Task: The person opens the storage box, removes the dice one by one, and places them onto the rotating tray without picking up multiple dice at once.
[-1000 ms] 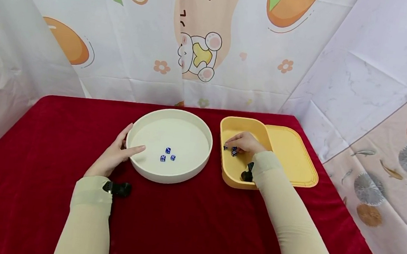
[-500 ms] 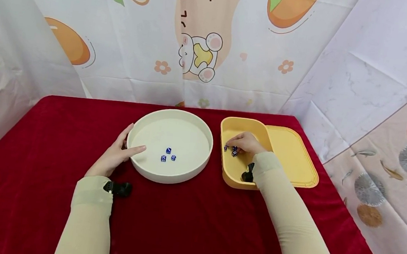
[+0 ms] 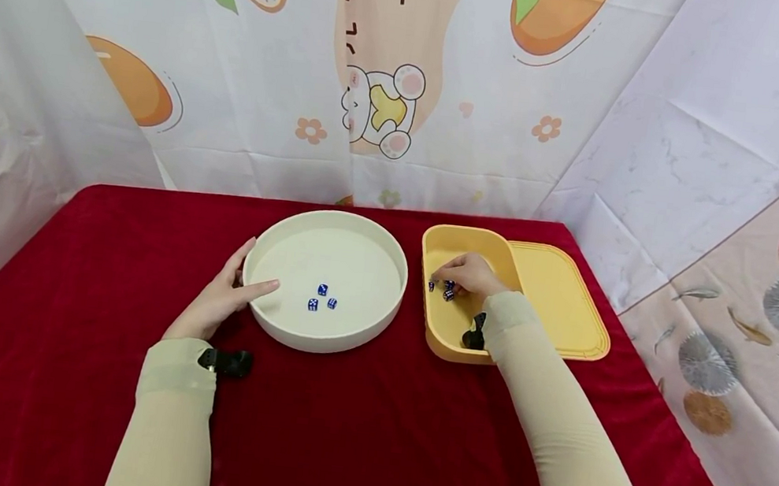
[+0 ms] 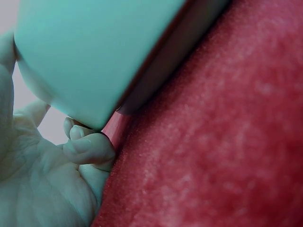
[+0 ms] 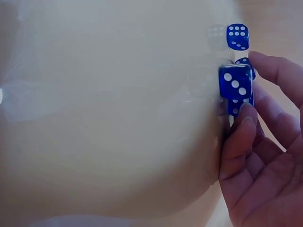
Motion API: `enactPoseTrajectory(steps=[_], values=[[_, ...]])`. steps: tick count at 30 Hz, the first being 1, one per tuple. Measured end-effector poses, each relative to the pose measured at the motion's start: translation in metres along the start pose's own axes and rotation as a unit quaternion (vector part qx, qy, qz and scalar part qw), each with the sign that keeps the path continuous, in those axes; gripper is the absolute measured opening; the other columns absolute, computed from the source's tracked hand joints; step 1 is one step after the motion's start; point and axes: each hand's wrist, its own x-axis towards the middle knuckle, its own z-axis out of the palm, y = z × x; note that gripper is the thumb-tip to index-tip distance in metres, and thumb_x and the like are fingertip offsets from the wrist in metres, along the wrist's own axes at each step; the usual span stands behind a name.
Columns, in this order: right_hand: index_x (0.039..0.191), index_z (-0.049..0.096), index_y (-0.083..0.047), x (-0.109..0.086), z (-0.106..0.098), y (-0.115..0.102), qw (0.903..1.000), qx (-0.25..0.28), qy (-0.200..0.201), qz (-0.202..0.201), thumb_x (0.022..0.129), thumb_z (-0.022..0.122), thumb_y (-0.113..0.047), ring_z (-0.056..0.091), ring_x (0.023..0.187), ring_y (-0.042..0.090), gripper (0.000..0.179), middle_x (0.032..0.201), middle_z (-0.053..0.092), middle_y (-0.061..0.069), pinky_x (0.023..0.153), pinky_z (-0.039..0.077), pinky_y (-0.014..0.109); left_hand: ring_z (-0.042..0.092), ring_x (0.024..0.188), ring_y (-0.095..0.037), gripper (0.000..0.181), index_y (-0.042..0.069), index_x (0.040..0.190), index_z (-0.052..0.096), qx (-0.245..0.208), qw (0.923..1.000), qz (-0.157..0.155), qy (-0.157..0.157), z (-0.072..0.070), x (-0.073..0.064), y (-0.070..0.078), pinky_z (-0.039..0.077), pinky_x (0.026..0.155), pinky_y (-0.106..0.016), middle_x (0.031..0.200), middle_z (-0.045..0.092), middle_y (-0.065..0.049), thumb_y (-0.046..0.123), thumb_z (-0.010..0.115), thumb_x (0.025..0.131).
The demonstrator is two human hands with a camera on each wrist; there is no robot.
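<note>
On the red cloth stands a white round tray (image 3: 359,260) with three blue dice (image 3: 323,290) lying inside. My left hand (image 3: 223,297) grips its left side, thumb over the rim; the left wrist view shows curled fingers (image 4: 90,149) under the tray's lower edge. Inside a yellow box (image 3: 440,331), my right hand (image 3: 472,273) reaches down to several more blue dice (image 3: 449,295). From the right wrist, some dice (image 5: 235,82) sit between its bent fingers, and one die (image 5: 237,37) lies just beyond the fingertips. Part of the group is hidden.
A flat yellow lid (image 3: 558,300) lies against the right side of the box. The red cloth (image 3: 341,428) covers the table, whose far edge meets a printed curtain (image 3: 247,101). Another curtain (image 3: 710,308) hangs on the right.
Both hands hold nearly the same places. The right fingers have shifted only slightly among the dice in the box; the dice in the tray stay put.
</note>
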Motion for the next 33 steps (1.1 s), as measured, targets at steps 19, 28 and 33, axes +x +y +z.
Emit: enactPoseTrajectory(steps=[19, 28, 33], values=[[0.111, 0.074, 0.002, -0.002, -0.001, -0.001, 1.0, 0.001, 0.0, -0.008, 0.091, 0.071, -0.018, 0.049, 0.053, 0.008, 0.029, 0.069, 0.068, -0.006, 0.052, 0.041, 0.02, 0.041, 0.079, -0.013, 0.099, 0.039, 0.159, -0.003, 0.001, 1.0, 0.003, 0.003, 0.0, 0.0, 0.0, 0.038, 0.065, -0.023, 0.106, 0.039, -0.006, 0.042, 0.069, 0.091], [0.107, 0.073, 0.004, -0.003, 0.0, -0.006, 0.9975, 0.059, 0.038, -0.015, 0.091, 0.07, -0.019, 0.043, 0.049, 0.008, 0.028, 0.06, 0.057, -0.006, 0.052, 0.038, 0.021, 0.041, 0.079, -0.012, 0.099, 0.039, 0.159, -0.003, 0.003, 1.0, -0.001, 0.002, 0.0, 0.0, 0.0, 0.038, 0.065, -0.023, 0.106, 0.039, -0.006, 0.042, 0.069, 0.092], [0.106, 0.072, 0.005, -0.006, -0.001, -0.015, 0.9932, 0.093, 0.063, -0.032, 0.09, 0.071, -0.022, 0.042, 0.046, 0.005, 0.031, 0.08, 0.069, -0.004, 0.054, 0.041, 0.02, 0.041, 0.077, -0.012, 0.098, 0.038, 0.159, -0.002, -0.001, 1.0, 0.001, 0.004, 0.0, -0.001, 0.0, 0.039, 0.065, -0.023, 0.104, 0.039, -0.006, 0.042, 0.07, 0.092]])
